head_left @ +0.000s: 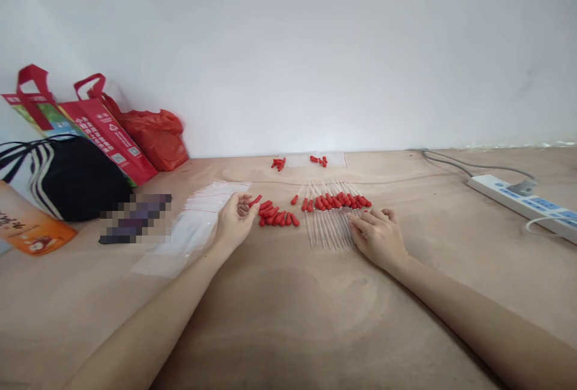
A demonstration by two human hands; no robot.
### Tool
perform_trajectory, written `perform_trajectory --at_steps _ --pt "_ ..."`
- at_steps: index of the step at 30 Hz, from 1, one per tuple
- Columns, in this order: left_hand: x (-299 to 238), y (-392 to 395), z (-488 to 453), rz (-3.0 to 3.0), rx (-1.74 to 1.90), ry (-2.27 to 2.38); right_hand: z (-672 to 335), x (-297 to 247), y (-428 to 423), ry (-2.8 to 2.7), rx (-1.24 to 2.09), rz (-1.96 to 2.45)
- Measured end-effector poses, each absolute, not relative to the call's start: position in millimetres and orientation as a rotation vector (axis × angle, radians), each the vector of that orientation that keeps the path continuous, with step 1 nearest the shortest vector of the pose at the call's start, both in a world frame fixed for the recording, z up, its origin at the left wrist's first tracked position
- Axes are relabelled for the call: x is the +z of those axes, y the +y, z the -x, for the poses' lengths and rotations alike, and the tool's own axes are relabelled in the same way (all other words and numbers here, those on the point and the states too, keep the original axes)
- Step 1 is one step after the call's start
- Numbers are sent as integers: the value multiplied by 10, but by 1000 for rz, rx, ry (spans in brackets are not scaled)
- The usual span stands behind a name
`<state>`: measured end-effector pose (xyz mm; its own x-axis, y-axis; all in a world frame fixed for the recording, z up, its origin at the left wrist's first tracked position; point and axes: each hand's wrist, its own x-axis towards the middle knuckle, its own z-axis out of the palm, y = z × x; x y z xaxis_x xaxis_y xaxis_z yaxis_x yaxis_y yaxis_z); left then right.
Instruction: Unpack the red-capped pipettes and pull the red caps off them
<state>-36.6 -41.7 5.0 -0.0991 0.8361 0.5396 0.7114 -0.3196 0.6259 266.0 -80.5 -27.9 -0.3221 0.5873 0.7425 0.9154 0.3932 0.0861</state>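
My left hand has its thumb and forefinger pinched on a red rubber dropper bulb. Just right of those fingers lies a loose pile of red bulbs. Thin clear glass tubes lie side by side in front of me. More tubes, fitted with red bulbs, lie just behind them, pointing away. My right hand rests at the right end of the bare tubes, fingers bent and drawn together. Whether a tube is between its fingertips is too fine to make out.
Clear plastic bags lie flat left of my left hand. Farther left are a blurred-out object, an orange pouch, a black drawstring bag and red bags. Another clear bag with bulbs lies by the wall. A power strip is right.
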Motion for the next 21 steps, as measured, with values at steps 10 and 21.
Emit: perform_trajectory --at_steps 10,21 --pt "34 -397 193 -2351 1163 1697 -2633 -289 -814 -2161 -516 1353" --pt "188 -328 216 -2344 1309 1883 -2642 -264 -813 -2127 -495 1326"
